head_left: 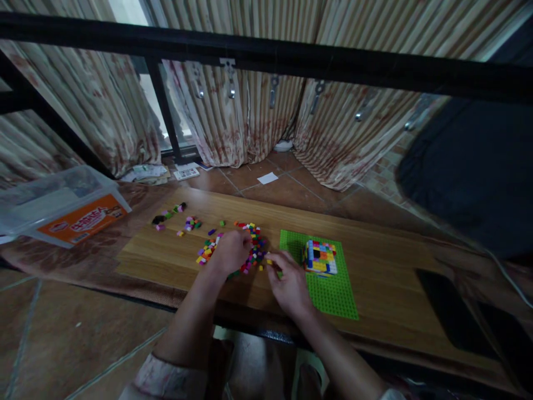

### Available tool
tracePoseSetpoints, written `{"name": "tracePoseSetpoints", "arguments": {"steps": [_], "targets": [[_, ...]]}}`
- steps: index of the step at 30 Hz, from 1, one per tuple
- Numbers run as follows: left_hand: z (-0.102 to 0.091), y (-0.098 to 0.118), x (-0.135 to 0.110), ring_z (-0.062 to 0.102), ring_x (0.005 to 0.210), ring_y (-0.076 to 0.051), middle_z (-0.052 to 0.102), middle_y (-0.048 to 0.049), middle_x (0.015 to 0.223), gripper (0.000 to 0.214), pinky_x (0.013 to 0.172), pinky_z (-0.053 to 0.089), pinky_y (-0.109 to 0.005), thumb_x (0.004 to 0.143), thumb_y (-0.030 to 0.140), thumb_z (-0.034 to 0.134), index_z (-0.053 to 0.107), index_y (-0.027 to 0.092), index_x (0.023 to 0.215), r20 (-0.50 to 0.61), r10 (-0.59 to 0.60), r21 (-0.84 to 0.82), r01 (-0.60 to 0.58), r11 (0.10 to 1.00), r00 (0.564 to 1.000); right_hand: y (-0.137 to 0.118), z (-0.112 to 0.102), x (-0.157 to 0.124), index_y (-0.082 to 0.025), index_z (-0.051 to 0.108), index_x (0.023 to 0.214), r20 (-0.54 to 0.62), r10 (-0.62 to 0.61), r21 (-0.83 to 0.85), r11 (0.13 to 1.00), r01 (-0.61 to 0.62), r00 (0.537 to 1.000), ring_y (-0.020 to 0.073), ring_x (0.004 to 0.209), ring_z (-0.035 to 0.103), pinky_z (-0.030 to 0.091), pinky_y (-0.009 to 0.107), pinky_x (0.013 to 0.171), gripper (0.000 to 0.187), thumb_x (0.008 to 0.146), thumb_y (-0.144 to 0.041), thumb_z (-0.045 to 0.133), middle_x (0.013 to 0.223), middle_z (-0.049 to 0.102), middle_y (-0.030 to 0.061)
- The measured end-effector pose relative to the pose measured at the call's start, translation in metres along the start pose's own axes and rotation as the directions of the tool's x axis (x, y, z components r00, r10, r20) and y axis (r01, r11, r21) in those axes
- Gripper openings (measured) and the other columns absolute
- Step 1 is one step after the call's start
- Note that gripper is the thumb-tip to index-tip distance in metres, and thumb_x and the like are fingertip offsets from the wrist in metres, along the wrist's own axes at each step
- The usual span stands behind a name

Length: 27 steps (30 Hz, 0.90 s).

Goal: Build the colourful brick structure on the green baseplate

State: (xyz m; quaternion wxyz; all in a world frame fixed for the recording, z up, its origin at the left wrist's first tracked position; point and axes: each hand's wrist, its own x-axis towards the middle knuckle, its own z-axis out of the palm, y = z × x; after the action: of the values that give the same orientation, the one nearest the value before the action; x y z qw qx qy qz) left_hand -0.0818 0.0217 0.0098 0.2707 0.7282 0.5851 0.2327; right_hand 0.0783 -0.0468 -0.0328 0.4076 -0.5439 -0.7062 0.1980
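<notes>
My left hand [232, 251] rests knuckles-up on a heap of small coloured bricks [255, 244] in the middle of a low wooden table [387, 272]; its fingers are curled into the pile. Just to the right, my right hand [287, 280] has its fingertips pinched together at the left edge of a green baseplate [333, 291], on what looks like a small yellow brick. A multicoloured cube-shaped brick build [319, 257] stands on the baseplate, just right of my right hand.
More loose bricks [175, 214] lie scattered at the table's far left. A clear plastic box with an orange label [69, 208] sits left of the table. Two dark flat objects [453, 314] lie at the right end. Curtains and a black metal frame [266, 55] stand behind.
</notes>
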Motion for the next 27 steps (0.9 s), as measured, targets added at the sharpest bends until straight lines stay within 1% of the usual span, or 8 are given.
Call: {"name": "tracePoseSetpoints", "arguments": {"steps": [4, 7, 10, 13, 17, 20, 25, 27], "targets": [[-0.015, -0.006, 0.000, 0.060, 0.066, -0.016, 0.069, -0.0042, 0.070, 0.022, 0.063, 0.039, -0.024, 0.079, 0.013, 0.050, 0.071, 0.016, 0.074, -0.023, 0.027, 0.058, -0.025, 0.998, 0.999, 0.007, -0.004, -0.004, -0.024, 0.065, 0.099, 0.024, 0.017, -0.039, 0.999, -0.016, 1.000, 0.0193, 0.090, 0.064, 0.051, 0.032, 0.082, 0.027, 0.083, -0.012, 0.047, 0.097, 0.066, 0.0051], [-0.036, -0.020, -0.002, 0.060, 0.066, -0.016, 0.069, -0.0049, 0.070, 0.022, 0.061, 0.039, -0.023, 0.079, 0.017, 0.051, 0.072, 0.014, 0.079, -0.144, -0.060, 0.057, 0.069, 0.996, 0.988, 0.012, -0.002, -0.006, -0.023, 0.064, 0.097, 0.072, 0.007, -0.087, 0.996, -0.001, 0.997, 0.0199, 0.091, 0.064, 0.050, 0.033, 0.083, 0.023, 0.084, -0.014, 0.047, 0.097, 0.066, 0.0055], [-0.056, -0.040, -0.006, 0.062, 0.069, -0.017, 0.071, -0.0067, 0.074, 0.022, 0.061, 0.041, -0.024, 0.078, 0.019, 0.053, 0.073, 0.012, 0.084, -0.287, -0.198, 0.024, 0.213, 0.977, 0.937, 0.016, 0.003, -0.006, -0.022, 0.064, 0.097, 0.122, -0.013, -0.129, 0.991, 0.028, 0.993, 0.0203, 0.091, 0.064, 0.050, 0.034, 0.082, 0.022, 0.085, -0.016, 0.047, 0.099, 0.066, 0.0061], [-0.066, -0.056, -0.010, 0.063, 0.071, -0.017, 0.072, -0.0074, 0.077, 0.022, 0.063, 0.043, -0.024, 0.078, 0.021, 0.054, 0.073, 0.012, 0.084, -0.354, -0.270, -0.023, 0.281, 0.960, 0.895, 0.020, 0.008, -0.004, -0.022, 0.064, 0.100, 0.147, -0.010, -0.153, 0.988, 0.033, 0.989, 0.0204, 0.088, 0.065, 0.050, 0.034, 0.080, 0.022, 0.086, -0.018, 0.047, 0.099, 0.066, 0.0059], [-0.070, -0.063, -0.011, 0.064, 0.074, -0.017, 0.072, -0.0069, 0.079, 0.022, 0.067, 0.044, -0.024, 0.078, 0.023, 0.054, 0.073, 0.013, 0.083, -0.399, -0.268, -0.087, 0.255, 0.963, 0.877, 0.019, 0.011, 0.000, -0.022, 0.064, 0.105, 0.132, -0.024, -0.145, 0.989, 0.043, 0.991, 0.0205, 0.087, 0.065, 0.051, 0.035, 0.081, 0.024, 0.087, -0.024, 0.050, 0.102, 0.066, 0.0056], [-0.074, -0.062, -0.012, 0.063, 0.073, -0.016, 0.072, -0.0064, 0.078, 0.023, 0.066, 0.044, -0.023, 0.078, 0.022, 0.052, 0.073, 0.012, 0.082, -0.427, -0.261, -0.147, 0.218, 0.965, 0.866, 0.009, 0.015, -0.001, -0.023, 0.066, 0.103, 0.095, -0.070, -0.150, 0.985, 0.083, 0.993, 0.0209, 0.092, 0.064, 0.050, 0.036, 0.085, 0.022, 0.089, -0.028, 0.050, 0.103, 0.065, 0.0059], [-0.082, -0.063, -0.015, 0.061, 0.071, -0.015, 0.071, -0.0054, 0.078, 0.025, 0.064, 0.042, -0.023, 0.079, 0.024, 0.052, 0.072, 0.012, 0.086, -0.473, -0.291, -0.237, 0.197, 0.951, 0.832, -0.011, 0.036, -0.007, -0.023, 0.068, 0.098, 0.187, -0.143, -0.171, 0.969, 0.176, 0.972, 0.0213, 0.096, 0.060, 0.049, 0.036, 0.087, 0.019, 0.090, -0.029, 0.052, 0.104, 0.063, 0.0065], [-0.083, -0.065, -0.017, 0.060, 0.071, -0.015, 0.070, -0.0054, 0.077, 0.025, 0.064, 0.042, -0.024, 0.079, 0.025, 0.052, 0.072, 0.012, 0.084, -0.477, -0.283, -0.245, 0.183, 0.952, 0.832, -0.014, 0.044, -0.008, -0.021, 0.068, 0.097, 0.216, -0.158, -0.209, 0.956, 0.204, 0.964, 0.0223, 0.097, 0.059, 0.049, 0.037, 0.086, 0.017, 0.089, -0.027, 0.054, 0.104, 0.062, 0.0076]]}}
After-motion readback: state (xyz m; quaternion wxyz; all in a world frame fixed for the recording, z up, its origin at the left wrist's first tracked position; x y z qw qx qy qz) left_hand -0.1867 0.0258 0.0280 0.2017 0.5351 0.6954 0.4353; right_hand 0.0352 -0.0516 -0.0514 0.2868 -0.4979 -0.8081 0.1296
